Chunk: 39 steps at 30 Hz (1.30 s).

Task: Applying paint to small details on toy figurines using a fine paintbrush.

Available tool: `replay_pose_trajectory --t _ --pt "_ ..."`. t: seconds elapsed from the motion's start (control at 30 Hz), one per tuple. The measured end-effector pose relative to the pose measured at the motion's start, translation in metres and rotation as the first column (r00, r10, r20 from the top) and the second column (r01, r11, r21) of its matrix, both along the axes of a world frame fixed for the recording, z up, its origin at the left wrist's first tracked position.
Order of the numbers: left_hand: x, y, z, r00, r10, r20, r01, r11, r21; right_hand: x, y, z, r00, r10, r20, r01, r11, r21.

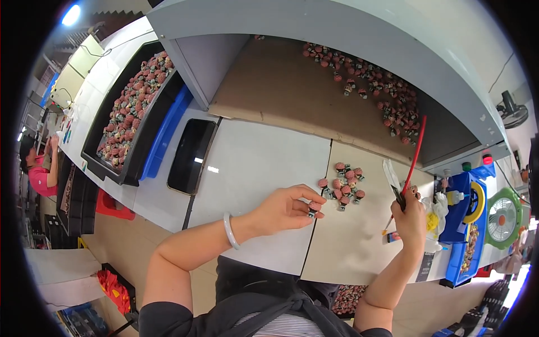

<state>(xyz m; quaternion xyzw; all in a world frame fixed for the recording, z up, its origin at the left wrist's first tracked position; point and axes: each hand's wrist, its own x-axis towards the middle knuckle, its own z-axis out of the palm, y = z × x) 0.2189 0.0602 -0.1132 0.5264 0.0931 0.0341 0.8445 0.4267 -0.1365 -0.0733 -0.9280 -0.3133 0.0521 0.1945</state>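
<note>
The left hand (275, 212) pinches a small figurine (315, 206), knobbly pink on top and dark below, above the table (255, 160) near similar figurines (350, 174); the right hand (410, 220) curls around a thin red stick (416, 149), apparently a brush.

Bench (258, 154): booth (325, 19) along the far edge, figurines (394, 114) inside toward its right. Toward the left end, tray (151, 129) filled with further figurines (132, 106); phone (192, 154) to its right. Before the booth, loose cluster (345, 185) between the worker's left hand (281, 210) and right hand (410, 218). Fan (503, 218) near the right end.
</note>
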Motion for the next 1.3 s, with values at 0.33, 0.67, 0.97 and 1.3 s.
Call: replay_pose_trajectory --t 0.33,0.67,0.97,1.3 --pt "-0.009 0.002 0.012 0.997 -0.047 0.065 0.056 0.988 -0.143 -0.056 0.030 0.003 0.913 0.407 -0.013 -0.363 0.827 0.429" --pt "-0.009 -0.001 0.011 0.997 -0.018 -0.072 0.004 0.981 -0.194 -0.093 0.049 -0.004 0.834 0.514 0.202 -0.552 0.781 0.292" --pt "-0.007 -0.004 0.003 0.998 0.011 -0.058 -0.018 0.992 -0.128 -0.098 0.049 0.001 0.872 0.452 0.186 -0.484 0.852 0.201" --pt "-0.007 -0.004 0.003 0.996 0.051 -0.068 -0.059 0.991 -0.121 -0.097 0.051 -0.003 0.855 0.478 0.200 -0.512 0.841 0.178"
